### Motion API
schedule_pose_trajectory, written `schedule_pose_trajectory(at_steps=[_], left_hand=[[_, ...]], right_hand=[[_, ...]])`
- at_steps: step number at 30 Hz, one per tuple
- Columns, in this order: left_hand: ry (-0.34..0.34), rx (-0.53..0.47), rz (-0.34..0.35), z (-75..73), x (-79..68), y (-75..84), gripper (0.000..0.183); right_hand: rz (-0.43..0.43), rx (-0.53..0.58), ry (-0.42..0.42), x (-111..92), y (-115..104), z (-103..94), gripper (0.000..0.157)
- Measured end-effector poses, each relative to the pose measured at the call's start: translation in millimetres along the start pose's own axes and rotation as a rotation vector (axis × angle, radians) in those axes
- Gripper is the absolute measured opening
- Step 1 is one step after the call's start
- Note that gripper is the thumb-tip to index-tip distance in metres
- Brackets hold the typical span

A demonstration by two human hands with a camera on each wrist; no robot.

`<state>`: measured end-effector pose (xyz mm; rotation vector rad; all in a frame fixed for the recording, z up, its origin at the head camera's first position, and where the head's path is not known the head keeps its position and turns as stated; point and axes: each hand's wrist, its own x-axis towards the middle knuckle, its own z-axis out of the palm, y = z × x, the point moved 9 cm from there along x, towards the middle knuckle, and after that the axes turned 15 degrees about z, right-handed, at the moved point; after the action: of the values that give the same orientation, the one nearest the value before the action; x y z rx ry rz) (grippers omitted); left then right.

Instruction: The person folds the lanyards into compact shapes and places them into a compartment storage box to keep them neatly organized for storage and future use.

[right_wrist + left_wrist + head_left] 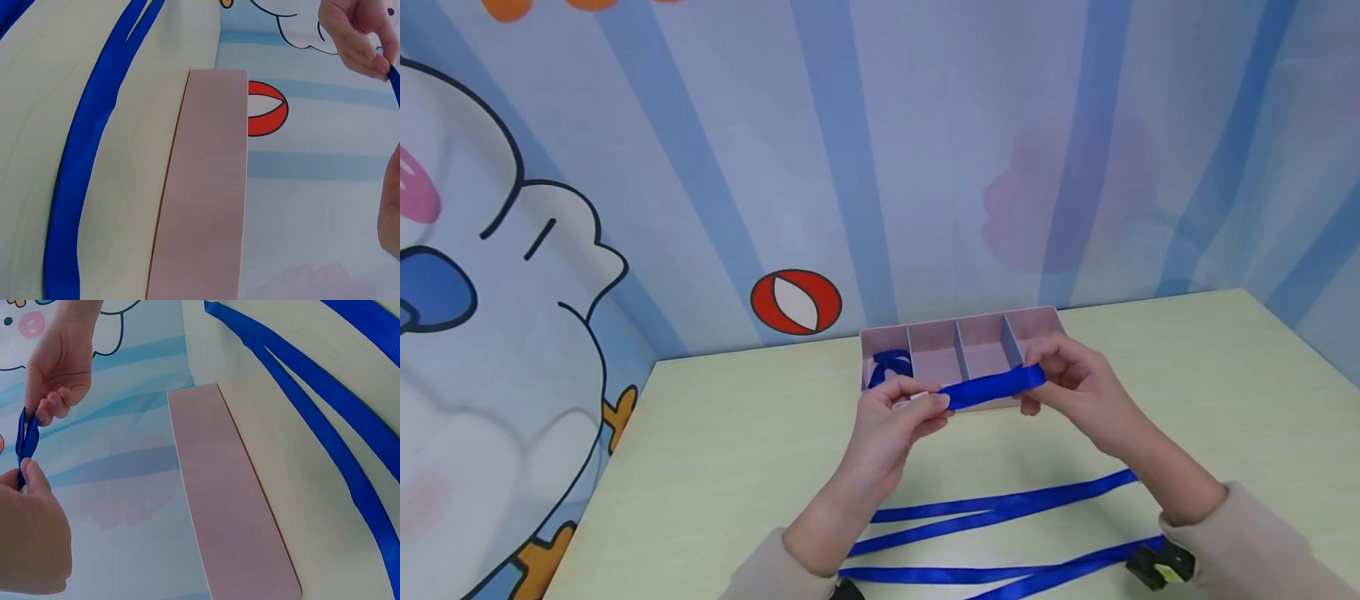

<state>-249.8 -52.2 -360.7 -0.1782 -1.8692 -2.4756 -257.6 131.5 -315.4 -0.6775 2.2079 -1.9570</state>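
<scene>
A short length of blue ribbon (988, 387) is stretched between the two hands, above the table and in front of the box. My left hand (887, 433) pinches its left end between thumb and fingers; a small white bit shows there, too little to tell what it is. My right hand (1086, 396) pinches the other end, where the ribbon folds over in a loop. Seen from the left wrist, the strip (27, 440) looks doubled, with two layers slightly apart. Behind the hands is a pink divided box (936, 354), its leftmost compartment holding a dark blue ribbon piece (891, 364).
Long blue ribbons (1000, 504) lie across the pale table (722, 467) below the hands, with more ribbon (940, 575) closer to the front. The box stands at the table's back edge, against a wall (925, 167) with cartoon pictures. Black devices are strapped at both wrists.
</scene>
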Motion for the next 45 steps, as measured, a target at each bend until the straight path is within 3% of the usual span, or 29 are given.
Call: schedule_pose_trajectory(at_steps=[3,6,12,16,19,23,25,29,31,36,41,45], left_hand=[[-0.038,0.01,-0.018,2.0,-1.5,-0.8,0.012],[-0.084,0.015,-0.039,3.8,-3.6,-2.1,0.011],[-0.095,0.031,-0.036,-1.5,-3.7,-1.7,0.014],[-0.096,0.065,-0.016,-3.9,-2.3,0.7,0.018],[-0.093,0.092,0.001,-4.0,-1.7,2.4,0.017],[-0.078,0.124,0.028,-4.3,-0.6,3.6,0.017],[-0.068,0.136,0.036,-5.0,0.4,3.2,0.017],[-0.058,0.158,0.05,-6.4,2.0,4.1,0.018],[-0.061,0.168,0.059,-6.7,2.8,5.2,0.018],[-0.069,0.198,0.076,-8.0,5.0,6.1,0.019],[-0.051,0.223,0.065,-11.1,5.5,3.7,0.019],[-0.049,0.232,0.06,-12.0,5.9,1.6,0.019]], right_hand=[[-0.016,0.117,-0.156,-2,2,4.7,0.027],[0.003,0.162,-0.28,-3,4,10.2,0.034],[0.043,0.158,-0.36,-4,7,14.1,0.034],[0.02,0.232,-0.41,-3,5,14.7,0.03],[0.058,0.215,-0.327,-1,8,9.9,0.028],[0.207,0.098,-0.108,2,19,-1.2,0.021],[0.255,0.084,-0.048,2,23,-4.5,0.018],[0.279,0.105,-0.01,3,24,-6.7,0.011],[0.303,0.082,0.01,4,25,-7.9,0.016],[0.408,-0.106,0.084,6,28,-9.9,0.038],[0.422,-0.284,0.142,5,22,-7.6,0.031],[0.413,-0.344,0.166,5,20,-7.1,0.023]])
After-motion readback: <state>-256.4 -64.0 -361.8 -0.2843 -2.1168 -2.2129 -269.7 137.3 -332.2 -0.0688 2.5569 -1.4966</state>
